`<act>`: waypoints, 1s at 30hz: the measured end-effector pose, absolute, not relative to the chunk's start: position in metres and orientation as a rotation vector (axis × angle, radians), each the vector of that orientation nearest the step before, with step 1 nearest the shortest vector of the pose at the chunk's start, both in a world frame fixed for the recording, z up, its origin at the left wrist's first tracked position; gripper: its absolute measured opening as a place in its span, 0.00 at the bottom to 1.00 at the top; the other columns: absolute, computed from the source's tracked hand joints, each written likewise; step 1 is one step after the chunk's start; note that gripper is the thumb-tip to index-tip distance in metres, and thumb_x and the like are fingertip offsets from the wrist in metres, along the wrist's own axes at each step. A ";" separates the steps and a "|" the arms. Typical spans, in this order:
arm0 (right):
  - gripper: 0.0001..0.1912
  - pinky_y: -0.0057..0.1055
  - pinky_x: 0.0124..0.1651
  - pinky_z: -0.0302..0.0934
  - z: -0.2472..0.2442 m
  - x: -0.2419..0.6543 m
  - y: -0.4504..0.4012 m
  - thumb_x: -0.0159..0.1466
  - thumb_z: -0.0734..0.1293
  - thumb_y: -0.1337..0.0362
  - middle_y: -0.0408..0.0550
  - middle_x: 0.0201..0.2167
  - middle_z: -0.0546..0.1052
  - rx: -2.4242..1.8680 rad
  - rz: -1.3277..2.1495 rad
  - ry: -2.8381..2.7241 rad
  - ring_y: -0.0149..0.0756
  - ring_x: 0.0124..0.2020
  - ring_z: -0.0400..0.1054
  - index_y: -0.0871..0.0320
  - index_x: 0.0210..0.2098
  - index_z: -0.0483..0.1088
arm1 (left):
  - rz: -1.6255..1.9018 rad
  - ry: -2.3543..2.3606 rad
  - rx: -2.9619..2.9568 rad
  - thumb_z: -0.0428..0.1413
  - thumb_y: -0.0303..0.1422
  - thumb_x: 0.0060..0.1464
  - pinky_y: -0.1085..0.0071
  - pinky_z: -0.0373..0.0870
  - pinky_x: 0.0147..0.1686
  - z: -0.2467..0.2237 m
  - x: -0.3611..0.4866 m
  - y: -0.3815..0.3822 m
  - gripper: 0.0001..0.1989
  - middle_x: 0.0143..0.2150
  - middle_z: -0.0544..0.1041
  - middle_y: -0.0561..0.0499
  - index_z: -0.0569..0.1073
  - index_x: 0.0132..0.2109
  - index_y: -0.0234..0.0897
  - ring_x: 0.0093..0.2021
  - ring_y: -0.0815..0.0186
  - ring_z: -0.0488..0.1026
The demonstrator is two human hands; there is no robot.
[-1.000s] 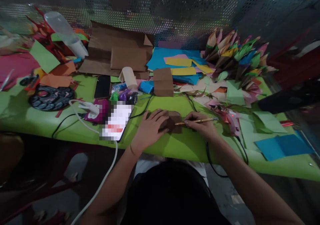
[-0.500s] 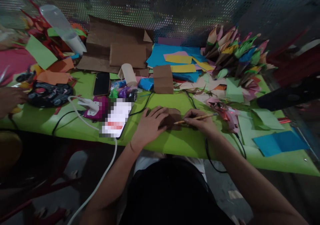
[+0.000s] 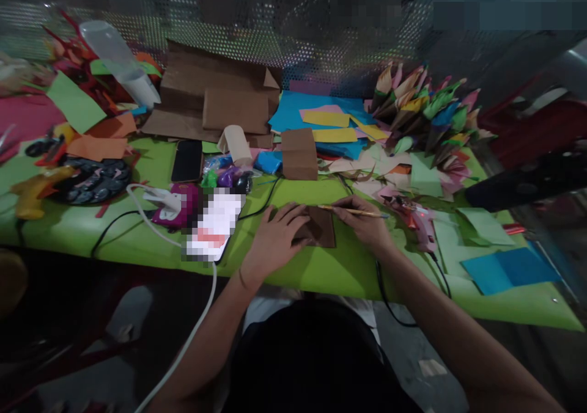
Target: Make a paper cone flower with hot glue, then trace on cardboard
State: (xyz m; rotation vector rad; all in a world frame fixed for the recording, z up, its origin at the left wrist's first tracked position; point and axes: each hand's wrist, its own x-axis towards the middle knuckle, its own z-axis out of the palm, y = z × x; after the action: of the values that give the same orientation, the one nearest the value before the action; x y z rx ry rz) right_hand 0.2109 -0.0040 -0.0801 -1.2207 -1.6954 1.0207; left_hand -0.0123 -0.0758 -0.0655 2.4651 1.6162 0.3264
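Note:
A small brown paper piece (image 3: 324, 231) lies on the green table in front of me. My left hand (image 3: 279, 236) rests on its left side, fingers stretched out and flat, hiding part of it. In my right hand (image 3: 367, 226) a wooden pencil (image 3: 372, 212) is pinched, its tip at the paper's upper edge. Right of that hand lies a pink glue gun (image 3: 424, 228) with a small red light. Left of my left hand is a lit phone (image 3: 215, 223), its screen blurred out, with a white cable attached.
Behind lie a folded brown paper piece (image 3: 299, 154), blue sheets (image 3: 284, 112), large brown paper (image 3: 183, 77) and paper flowers (image 3: 435, 104). A purple power socket (image 3: 183, 208), dark phone (image 3: 187, 161) and yellow glue gun (image 3: 34, 193) stand left. Blue paper (image 3: 509, 270) lies right. Black cables cross the table.
My right hand has moved the pencil tip from the paper's lower part up to its upper edge. The other person's hand at the far left is gone, and a yellow glue gun shows there.

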 end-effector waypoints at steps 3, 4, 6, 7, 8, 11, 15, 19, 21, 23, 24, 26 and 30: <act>0.13 0.32 0.32 0.61 -0.080 0.211 -0.004 0.59 0.70 0.52 0.46 0.28 0.78 -1.240 1.011 -1.723 0.37 0.30 0.69 0.56 0.32 0.75 | 0.316 1.621 2.469 0.52 0.44 0.64 0.47 0.55 0.68 -0.066 -0.013 -0.076 0.22 0.70 0.65 0.49 0.68 0.62 0.45 0.71 0.56 0.59; 0.14 0.32 0.32 0.61 -0.080 0.211 -0.004 0.59 0.70 0.51 0.46 0.28 0.78 -1.252 1.009 -1.729 0.37 0.30 0.69 0.56 0.32 0.74 | 0.316 1.622 2.469 0.52 0.44 0.64 0.47 0.55 0.68 -0.066 -0.013 -0.076 0.22 0.70 0.65 0.49 0.68 0.62 0.45 0.71 0.56 0.59; 0.14 0.32 0.32 0.60 -0.079 0.212 -0.004 0.59 0.70 0.51 0.46 0.27 0.78 -1.272 1.006 -1.736 0.37 0.29 0.69 0.56 0.31 0.74 | 0.319 1.618 2.465 0.52 0.44 0.64 0.47 0.54 0.68 -0.066 -0.013 -0.076 0.22 0.70 0.65 0.49 0.68 0.62 0.44 0.71 0.56 0.59; 0.14 0.32 0.32 0.60 -0.079 0.212 -0.004 0.59 0.70 0.51 0.46 0.27 0.78 -1.278 1.008 -1.736 0.37 0.29 0.69 0.56 0.31 0.74 | 0.321 1.615 2.462 0.52 0.44 0.65 0.47 0.54 0.68 -0.066 -0.013 -0.076 0.22 0.70 0.65 0.48 0.68 0.62 0.44 0.71 0.56 0.59; 0.14 0.33 0.32 0.60 -0.079 0.212 -0.005 0.59 0.70 0.51 0.46 0.27 0.78 -1.280 1.012 -1.732 0.37 0.29 0.69 0.56 0.31 0.74 | 0.324 1.611 2.458 0.51 0.44 0.65 0.47 0.54 0.68 -0.066 -0.013 -0.076 0.22 0.70 0.65 0.48 0.68 0.62 0.43 0.71 0.56 0.59; 0.14 0.33 0.33 0.60 -0.079 0.212 -0.005 0.58 0.71 0.51 0.46 0.28 0.78 -1.278 1.021 -1.711 0.37 0.29 0.68 0.56 0.32 0.74 | 0.332 1.603 2.453 0.51 0.44 0.65 0.46 0.53 0.68 -0.065 -0.013 -0.076 0.22 0.70 0.65 0.47 0.68 0.62 0.43 0.71 0.56 0.59; 0.13 0.33 0.33 0.61 -0.079 0.211 -0.005 0.58 0.71 0.51 0.46 0.28 0.78 -1.257 1.033 -1.690 0.36 0.30 0.68 0.55 0.31 0.75 | 0.327 1.610 2.449 0.51 0.44 0.65 0.47 0.53 0.68 -0.063 -0.013 -0.076 0.22 0.69 0.66 0.47 0.68 0.62 0.44 0.71 0.56 0.59; 0.12 0.33 0.34 0.62 -0.078 0.211 -0.006 0.58 0.71 0.53 0.46 0.29 0.78 -1.241 1.046 -1.687 0.37 0.31 0.69 0.56 0.33 0.75 | 0.323 1.610 2.447 0.51 0.44 0.65 0.47 0.53 0.68 -0.062 -0.012 -0.076 0.21 0.70 0.65 0.47 0.68 0.61 0.44 0.71 0.56 0.59; 0.12 0.33 0.35 0.62 -0.079 0.211 -0.005 0.58 0.71 0.54 0.46 0.29 0.78 -1.241 1.047 -1.697 0.37 0.31 0.69 0.56 0.33 0.76 | 0.321 1.613 2.459 0.52 0.44 0.64 0.48 0.54 0.68 -0.063 -0.012 -0.076 0.22 0.70 0.65 0.47 0.68 0.62 0.44 0.71 0.56 0.59; 0.11 0.33 0.35 0.62 -0.080 0.211 -0.005 0.58 0.71 0.54 0.46 0.28 0.78 -1.243 1.051 -1.699 0.37 0.30 0.69 0.56 0.33 0.76 | 0.322 1.617 2.468 0.52 0.44 0.64 0.47 0.54 0.68 -0.064 -0.012 -0.076 0.22 0.70 0.65 0.48 0.68 0.62 0.44 0.71 0.56 0.59; 0.11 0.33 0.34 0.62 -0.080 0.211 -0.005 0.58 0.71 0.54 0.46 0.28 0.78 -1.244 1.052 -1.696 0.37 0.30 0.69 0.56 0.33 0.76 | 0.323 1.618 2.468 0.52 0.44 0.64 0.47 0.54 0.68 -0.065 -0.012 -0.076 0.22 0.70 0.65 0.48 0.68 0.62 0.44 0.71 0.56 0.59; 0.12 0.33 0.34 0.61 -0.080 0.211 -0.005 0.58 0.71 0.54 0.46 0.28 0.78 -1.246 1.045 -1.700 0.37 0.30 0.69 0.56 0.33 0.75 | 0.329 1.616 2.463 0.51 0.45 0.65 0.47 0.54 0.68 -0.065 -0.012 -0.076 0.22 0.70 0.65 0.49 0.68 0.61 0.44 0.71 0.56 0.59; 0.12 0.33 0.33 0.60 -0.077 0.210 -0.006 0.58 0.70 0.53 0.46 0.27 0.78 -1.266 1.013 -1.734 0.36 0.29 0.67 0.56 0.31 0.75 | 0.339 1.618 2.454 0.51 0.44 0.65 0.47 0.53 0.68 -0.065 -0.012 -0.076 0.21 0.70 0.65 0.48 0.68 0.61 0.44 0.71 0.57 0.59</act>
State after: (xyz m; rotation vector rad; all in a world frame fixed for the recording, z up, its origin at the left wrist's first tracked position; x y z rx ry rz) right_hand 0.2100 -0.0062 -0.0765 -1.2656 -1.7338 1.0134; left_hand -0.0123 -0.0763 -0.0653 2.4544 1.6178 0.3390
